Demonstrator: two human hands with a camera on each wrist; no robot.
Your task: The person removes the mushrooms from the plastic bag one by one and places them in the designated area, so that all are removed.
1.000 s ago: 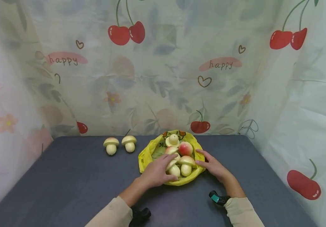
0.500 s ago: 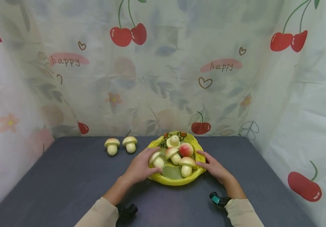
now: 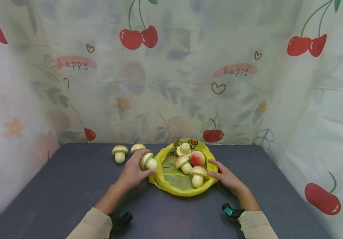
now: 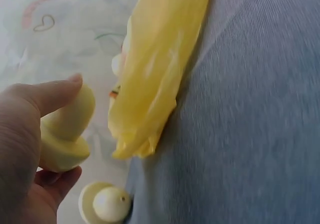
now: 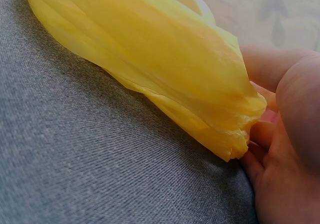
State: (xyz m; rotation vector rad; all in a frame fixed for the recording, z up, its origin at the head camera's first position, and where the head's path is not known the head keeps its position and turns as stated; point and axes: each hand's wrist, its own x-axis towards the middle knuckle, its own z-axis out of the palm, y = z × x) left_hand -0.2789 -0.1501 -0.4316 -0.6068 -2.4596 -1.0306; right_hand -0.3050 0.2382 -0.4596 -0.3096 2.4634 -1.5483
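My left hand (image 3: 131, 172) pinches a toy mushroom (image 3: 151, 163) between thumb and fingers, just left of the bag's rim. In the left wrist view the mushroom (image 4: 72, 119) is tilted with its stem up by the thumb. A yellow plastic bag (image 3: 171, 190) lies with its mouth rolled open. Inside it are several cream toy mushrooms, such as one in front (image 3: 197, 181), one in the middle (image 3: 184, 164) and one at the back (image 3: 184, 149). One pink-red cap (image 3: 197, 158) faces up. My right hand (image 3: 227, 178) grips the bag's right rim, thumb inside.
Two more mushrooms stand on the dark grey table (image 3: 70, 186) at the back left: one upright (image 3: 119, 154), the other (image 3: 138, 147) partly hidden behind my left hand. A cherry-print curtain (image 3: 171, 73) hangs behind the table and along both sides.
My left hand has taken a mushroom from the bag's front left, lifted it over the rim and carried it left. The right hand stays at the bag's rim.
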